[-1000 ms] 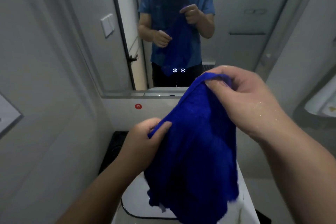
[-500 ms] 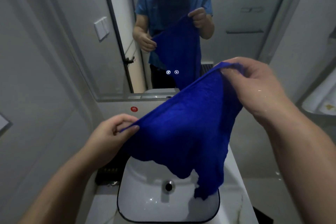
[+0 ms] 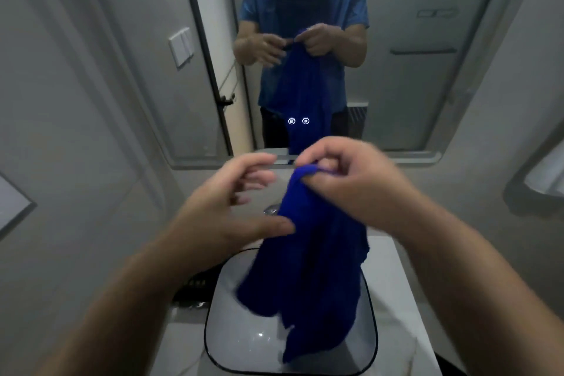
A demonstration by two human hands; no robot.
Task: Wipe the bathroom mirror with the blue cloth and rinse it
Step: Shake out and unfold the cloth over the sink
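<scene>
The blue cloth (image 3: 317,268) hangs in a long bunch over the white sink (image 3: 241,342). My right hand (image 3: 345,180) pinches its top corner just below the mirror's lower edge. My left hand (image 3: 232,204) is beside the cloth with fingers spread, its thumb touching the cloth's left edge, holding nothing. The bathroom mirror (image 3: 412,76) fills the wall ahead and reflects a person in a blue shirt holding the cloth. Two small lit icons (image 3: 298,121) show on the glass.
A chrome tap (image 3: 270,210) peeks out between my hands, behind the sink. A dark object (image 3: 195,284) lies on the counter left of the basin. A grey wall stands close on the left; a white fixture (image 3: 546,174) hangs at the right.
My left hand let go of the cloth's corner and moved in toward my right hand. The spread cloth collapsed into a hanging bunch held by the right hand alone.
</scene>
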